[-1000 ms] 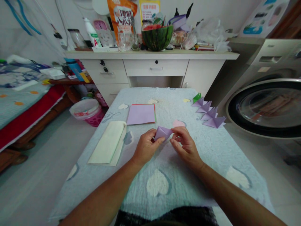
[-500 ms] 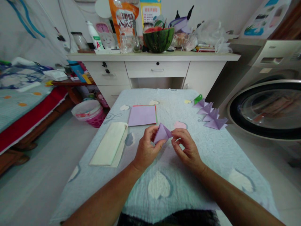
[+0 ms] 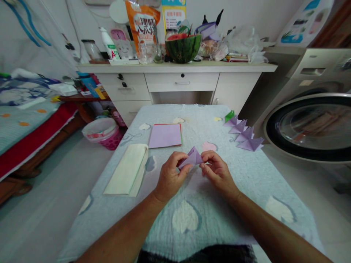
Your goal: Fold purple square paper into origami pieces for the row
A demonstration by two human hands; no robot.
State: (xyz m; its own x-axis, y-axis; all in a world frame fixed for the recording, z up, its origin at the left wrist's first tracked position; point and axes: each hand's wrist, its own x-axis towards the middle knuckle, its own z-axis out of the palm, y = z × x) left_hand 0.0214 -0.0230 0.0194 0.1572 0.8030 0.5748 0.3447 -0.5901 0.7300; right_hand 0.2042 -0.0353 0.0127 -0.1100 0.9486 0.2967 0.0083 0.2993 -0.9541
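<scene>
A small purple folded paper (image 3: 193,157) is held just above the pale blue tablecloth (image 3: 192,226) between both hands. My left hand (image 3: 170,177) pinches its left side with thumb and fingers. Its right corner is pinched by my right hand (image 3: 218,172). Beyond the hands lies a stack of square paper sheets (image 3: 165,135), purple on top with red and green edges showing. A row of finished purple folded pieces (image 3: 244,134) with a green one at the far end lies at the table's right edge.
A folded cream cloth (image 3: 128,170) lies on the table's left. A white desk (image 3: 178,82) with a halved watermelon (image 3: 183,46), bottles and bags stands behind. A washing machine (image 3: 309,124) is right, a pink bin (image 3: 102,131) and a bed (image 3: 24,124) left.
The folded paper was lifted and turned point-up between my fingers, then lowered a little. Both hands kept their pinch on it and shifted slightly.
</scene>
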